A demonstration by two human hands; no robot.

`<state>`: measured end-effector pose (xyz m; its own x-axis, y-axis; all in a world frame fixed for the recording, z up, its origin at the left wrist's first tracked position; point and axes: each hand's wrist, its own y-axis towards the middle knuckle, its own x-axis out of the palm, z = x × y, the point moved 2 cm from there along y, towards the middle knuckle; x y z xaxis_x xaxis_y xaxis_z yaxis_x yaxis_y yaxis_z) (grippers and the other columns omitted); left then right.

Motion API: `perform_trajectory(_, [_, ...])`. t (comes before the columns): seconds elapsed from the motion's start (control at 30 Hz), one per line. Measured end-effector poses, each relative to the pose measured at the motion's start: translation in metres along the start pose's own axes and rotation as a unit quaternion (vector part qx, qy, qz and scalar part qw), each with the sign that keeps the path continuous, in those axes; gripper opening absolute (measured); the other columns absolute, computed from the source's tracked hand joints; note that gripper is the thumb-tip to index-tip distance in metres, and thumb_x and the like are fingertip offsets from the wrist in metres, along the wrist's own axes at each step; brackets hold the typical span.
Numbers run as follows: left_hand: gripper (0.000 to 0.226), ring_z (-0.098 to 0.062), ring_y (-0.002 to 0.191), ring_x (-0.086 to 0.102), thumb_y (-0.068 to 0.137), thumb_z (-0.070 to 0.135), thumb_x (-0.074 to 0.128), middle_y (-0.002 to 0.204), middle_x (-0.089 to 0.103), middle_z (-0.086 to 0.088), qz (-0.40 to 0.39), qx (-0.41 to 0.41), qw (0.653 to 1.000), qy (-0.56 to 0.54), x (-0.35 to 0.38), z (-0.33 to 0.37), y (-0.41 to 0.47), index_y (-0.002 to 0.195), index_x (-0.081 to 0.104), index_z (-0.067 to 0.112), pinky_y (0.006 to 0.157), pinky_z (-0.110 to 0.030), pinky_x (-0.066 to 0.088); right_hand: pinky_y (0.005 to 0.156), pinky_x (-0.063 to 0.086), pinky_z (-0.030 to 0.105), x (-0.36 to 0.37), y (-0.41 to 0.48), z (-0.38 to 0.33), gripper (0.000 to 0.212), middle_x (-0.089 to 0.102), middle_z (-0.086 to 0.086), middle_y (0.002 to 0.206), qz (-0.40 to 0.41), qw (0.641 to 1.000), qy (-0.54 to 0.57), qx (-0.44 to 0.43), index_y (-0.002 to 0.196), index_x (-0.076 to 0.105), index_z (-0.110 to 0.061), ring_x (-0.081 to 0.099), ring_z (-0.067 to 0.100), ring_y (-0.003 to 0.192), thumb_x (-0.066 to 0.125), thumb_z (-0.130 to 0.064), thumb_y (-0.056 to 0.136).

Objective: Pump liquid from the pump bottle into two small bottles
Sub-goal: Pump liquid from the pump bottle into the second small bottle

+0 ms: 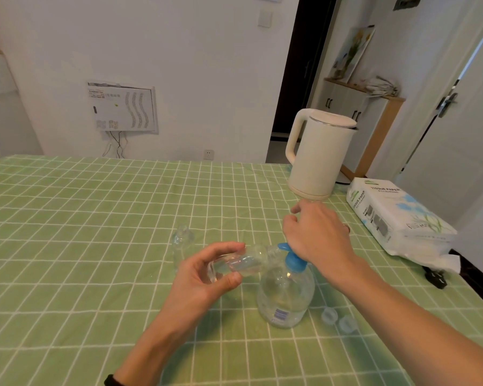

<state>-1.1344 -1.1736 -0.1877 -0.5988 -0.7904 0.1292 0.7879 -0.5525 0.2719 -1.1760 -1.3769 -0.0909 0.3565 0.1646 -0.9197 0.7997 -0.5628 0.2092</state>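
Observation:
A clear pump bottle (285,296) with a blue pump head stands on the green checked tablecloth, partly filled with clear liquid. My right hand (318,235) presses down on top of the blue pump, covering most of it. My left hand (207,271) holds a small clear bottle (243,261) tilted almost on its side, its mouth against the blue nozzle. A second small clear bottle (182,243) stands upright to the left, uncapped. Two small clear caps (338,320) lie to the right of the pump bottle.
A cream electric kettle (318,154) stands behind my right hand. A pack of tissue paper (396,218) lies at the right table edge, with a black plug (437,277) beside it. The table (81,218) stretches wide to the left.

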Motion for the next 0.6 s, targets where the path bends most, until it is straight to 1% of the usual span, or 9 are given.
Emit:
perform_trajectory(0.1, [0.042,-0.004,0.121,0.068,0.08,0.017,0.084,0.131,0.074,0.01,0.0,-0.004,1.0,-0.003,0.001,0.004,0.0,0.119,0.077,0.033,0.092,-0.011,0.054,0.09,0.048,0.047,-0.004,-0.002,-0.001,0.029,0.063,0.0,0.109,0.007,1.0,0.026,0.0,0.112,0.063,-0.019,0.059,0.025,0.096,0.043,-0.032,0.095])
perform_trajectory(0.2, [0.043,-0.007,0.121,0.069,0.079,0.018,0.084,0.131,0.073,0.009,0.011,-0.007,1.0,0.001,0.003,0.01,-0.001,0.119,0.077,0.033,0.092,-0.014,0.055,0.083,0.053,0.045,-0.008,-0.002,-0.003,0.024,0.067,-0.001,0.093,0.009,0.997,0.072,-0.003,0.105,0.064,-0.022,0.062,0.02,0.081,0.044,-0.032,0.097])
perform_trajectory(0.3, [0.044,-0.007,0.121,0.068,0.074,0.026,0.086,0.13,0.074,0.01,0.044,-0.01,0.999,-0.003,0.004,0.016,-0.003,0.116,0.078,0.035,0.09,-0.012,0.055,0.075,0.057,0.039,-0.009,0.002,-0.002,0.018,0.069,-0.004,0.085,-0.02,0.99,0.142,0.012,0.096,0.065,-0.026,0.066,0.019,0.079,0.049,-0.034,0.097])
perform_trajectory(0.33, [0.044,-0.007,0.121,0.068,0.074,0.024,0.085,0.129,0.074,0.01,0.05,-0.011,0.999,-0.004,0.004,0.018,-0.002,0.116,0.078,0.035,0.09,-0.012,0.055,0.071,0.056,0.036,-0.009,0.003,-0.001,0.017,0.069,-0.007,0.082,-0.028,0.985,0.169,0.018,0.091,0.066,-0.027,0.067,0.016,0.078,0.051,-0.033,0.096])
perform_trajectory(0.4, [0.042,-0.007,0.12,0.069,0.076,0.018,0.084,0.128,0.075,0.008,0.058,-0.011,0.998,-0.001,0.005,0.019,-0.002,0.115,0.078,0.034,0.09,-0.012,0.054,0.061,0.051,0.028,-0.009,0.006,-0.001,0.018,0.069,-0.01,0.077,-0.037,0.979,0.199,0.02,0.084,0.066,-0.027,0.066,0.011,0.07,0.053,-0.033,0.096])
perform_trajectory(0.43, [0.042,-0.007,0.119,0.069,0.076,0.017,0.083,0.127,0.075,0.008,0.061,-0.012,0.998,0.0,0.006,0.02,-0.002,0.114,0.079,0.034,0.09,-0.012,0.054,0.057,0.047,0.026,-0.008,0.008,-0.001,0.02,0.069,-0.011,0.073,-0.042,0.977,0.21,0.019,0.083,0.067,-0.026,0.064,0.008,0.066,0.053,-0.033,0.096])
perform_trajectory(0.5, [0.041,-0.006,0.117,0.07,0.076,0.018,0.084,0.125,0.076,0.007,0.062,-0.016,0.998,0.001,0.007,0.02,-0.002,0.114,0.079,0.032,0.089,-0.013,0.055,0.054,0.042,0.025,-0.004,0.01,0.0,0.024,0.065,-0.013,0.061,-0.056,0.971,0.231,0.023,0.079,0.067,-0.025,0.059,0.003,0.056,0.053,-0.034,0.096])
perform_trajectory(0.57, [0.039,-0.011,0.113,0.072,0.075,0.025,0.088,0.122,0.077,0.003,0.064,-0.029,0.998,-0.008,0.008,0.019,-0.005,0.113,0.079,0.03,0.087,-0.021,0.059,0.054,0.042,0.025,-0.001,0.011,0.001,0.028,0.056,-0.015,0.049,-0.07,0.965,0.25,0.026,0.072,0.063,-0.022,0.052,-0.001,0.044,0.053,-0.033,0.095])
perform_trajectory(0.6, [0.039,-0.015,0.108,0.073,0.072,0.029,0.089,0.12,0.078,0.0,0.069,-0.043,0.996,-0.024,0.009,0.017,-0.007,0.11,0.079,0.03,0.083,-0.027,0.06,0.055,0.042,0.026,0.001,0.012,0.0,0.029,0.052,-0.016,0.046,-0.073,0.963,0.258,0.026,0.069,0.061,-0.021,0.049,-0.001,0.041,0.052,-0.032,0.094])
